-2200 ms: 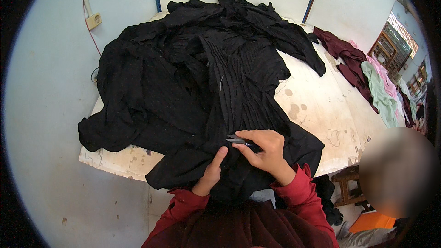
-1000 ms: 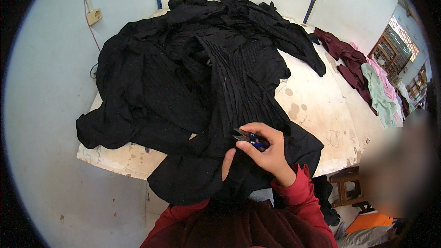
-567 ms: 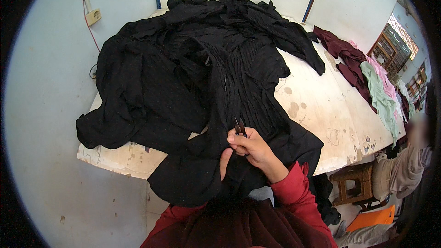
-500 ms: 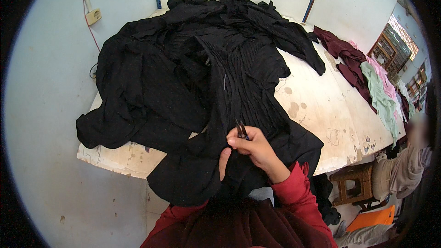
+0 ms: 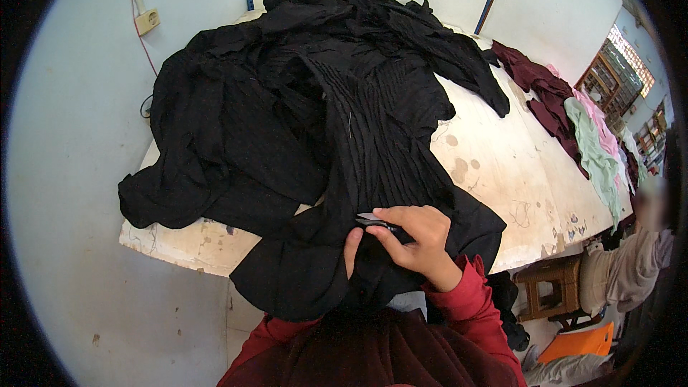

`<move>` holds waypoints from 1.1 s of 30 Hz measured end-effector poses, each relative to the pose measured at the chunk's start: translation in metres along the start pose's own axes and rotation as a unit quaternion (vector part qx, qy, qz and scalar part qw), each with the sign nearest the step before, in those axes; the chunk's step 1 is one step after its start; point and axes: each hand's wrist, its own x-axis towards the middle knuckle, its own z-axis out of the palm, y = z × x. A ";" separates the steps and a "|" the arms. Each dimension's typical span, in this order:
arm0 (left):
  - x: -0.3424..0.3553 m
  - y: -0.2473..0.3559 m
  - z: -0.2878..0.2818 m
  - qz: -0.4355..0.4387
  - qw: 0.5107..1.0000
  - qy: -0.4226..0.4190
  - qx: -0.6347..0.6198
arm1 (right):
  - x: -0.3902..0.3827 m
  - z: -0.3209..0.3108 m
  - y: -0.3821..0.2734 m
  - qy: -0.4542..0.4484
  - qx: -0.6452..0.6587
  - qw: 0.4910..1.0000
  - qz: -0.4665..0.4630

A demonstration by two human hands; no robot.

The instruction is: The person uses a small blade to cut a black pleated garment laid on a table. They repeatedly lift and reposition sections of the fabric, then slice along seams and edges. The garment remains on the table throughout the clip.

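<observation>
A large heap of black fabric (image 5: 258, 136) with rows of fine pleats covers much of the pale worktable (image 5: 473, 158). My right hand (image 5: 419, 240) is closed on small thread snips (image 5: 365, 219), whose blades point left, low over the pleated strip. Just below and left of the blades, the thumb of my left hand (image 5: 352, 249) presses the black fabric, and the other fingers are hidden in the cloth, which they appear to grip.
Maroon (image 5: 545, 86), pink and mint-green (image 5: 584, 136) garments lie along the right edge. A socket (image 5: 148, 21) is on the left wall. At the right a co-worker's light clothing (image 5: 620, 272) shows beside a brown plastic stool (image 5: 545, 287) and an orange object (image 5: 577, 344).
My right hand has turned since half a second ago: the blades, upright then, now lie sideways pointing left, and the hand sits slightly farther right. My left thumb has barely moved.
</observation>
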 end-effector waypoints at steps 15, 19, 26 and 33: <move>0.002 0.006 0.003 -0.125 0.985 -0.006 -0.114 | -0.003 0.006 0.008 0.007 -0.049 0.998 -0.044; 0.001 0.004 0.004 -0.138 0.980 -0.023 -0.143 | -0.002 0.006 0.009 0.008 -0.042 0.998 -0.042; 0.002 0.004 0.005 -0.097 0.990 -0.004 -0.102 | 0.001 0.005 0.010 0.025 0.021 0.999 0.018; -0.009 0.001 0.015 -0.106 0.991 -0.048 -0.061 | 0.006 -0.003 -0.003 -0.044 -0.016 0.999 0.000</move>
